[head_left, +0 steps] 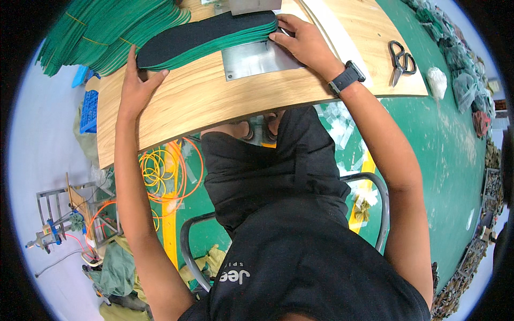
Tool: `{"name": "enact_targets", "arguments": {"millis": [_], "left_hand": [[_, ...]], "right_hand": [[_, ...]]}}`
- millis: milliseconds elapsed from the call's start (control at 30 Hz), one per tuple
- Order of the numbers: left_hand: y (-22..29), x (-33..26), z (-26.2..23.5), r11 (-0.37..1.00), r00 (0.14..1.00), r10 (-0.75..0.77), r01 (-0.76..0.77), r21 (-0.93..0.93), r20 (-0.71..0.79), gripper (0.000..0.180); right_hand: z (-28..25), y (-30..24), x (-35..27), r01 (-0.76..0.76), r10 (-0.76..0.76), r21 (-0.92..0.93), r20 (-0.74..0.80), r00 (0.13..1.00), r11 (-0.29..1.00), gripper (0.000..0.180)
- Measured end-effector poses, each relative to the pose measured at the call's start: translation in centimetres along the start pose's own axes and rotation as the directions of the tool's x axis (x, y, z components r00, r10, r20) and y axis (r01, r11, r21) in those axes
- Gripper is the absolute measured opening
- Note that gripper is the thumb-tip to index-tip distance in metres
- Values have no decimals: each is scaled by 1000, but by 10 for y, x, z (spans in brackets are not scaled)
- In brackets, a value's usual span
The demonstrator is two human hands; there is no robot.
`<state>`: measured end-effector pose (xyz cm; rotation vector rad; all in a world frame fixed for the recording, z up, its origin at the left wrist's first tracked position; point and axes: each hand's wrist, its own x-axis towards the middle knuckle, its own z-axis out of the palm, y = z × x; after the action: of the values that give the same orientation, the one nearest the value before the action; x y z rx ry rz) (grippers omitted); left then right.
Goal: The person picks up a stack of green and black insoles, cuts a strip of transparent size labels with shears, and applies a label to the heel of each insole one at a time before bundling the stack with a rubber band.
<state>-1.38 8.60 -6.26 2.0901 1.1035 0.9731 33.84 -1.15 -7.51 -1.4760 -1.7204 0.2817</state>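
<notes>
Left hand (140, 88) and right hand (306, 45), apart, clamped on opposite ends of a black-topped, green-edged insole stack (209, 38), upper centre of frame. Metal plate (252, 63) visible below its right half, on the wooden worktop (187, 109). Banded green stacks (101, 35), upper left; black-handled scissors (399, 68), upper right.

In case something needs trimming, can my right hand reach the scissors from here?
Probably yes: the scissors lie on the tabletop to the right of your right hand, with just a white strip between. The hand would first have to leave the stack of insoles.
</notes>
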Motion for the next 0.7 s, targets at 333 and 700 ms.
{"name": "enact_targets", "arguments": {"millis": [333,700], "left_hand": [[-8,-4,-15,988,999,-31,26,-149,-32,101],[21,-354,-59,673,744,-664,550,494,76,44]], "right_hand": [[-34,-36,-23,-15,17,26,-93,995,1000,48],[-165,-26,-387,-752,734,-329,-206,648,571,42]]}}
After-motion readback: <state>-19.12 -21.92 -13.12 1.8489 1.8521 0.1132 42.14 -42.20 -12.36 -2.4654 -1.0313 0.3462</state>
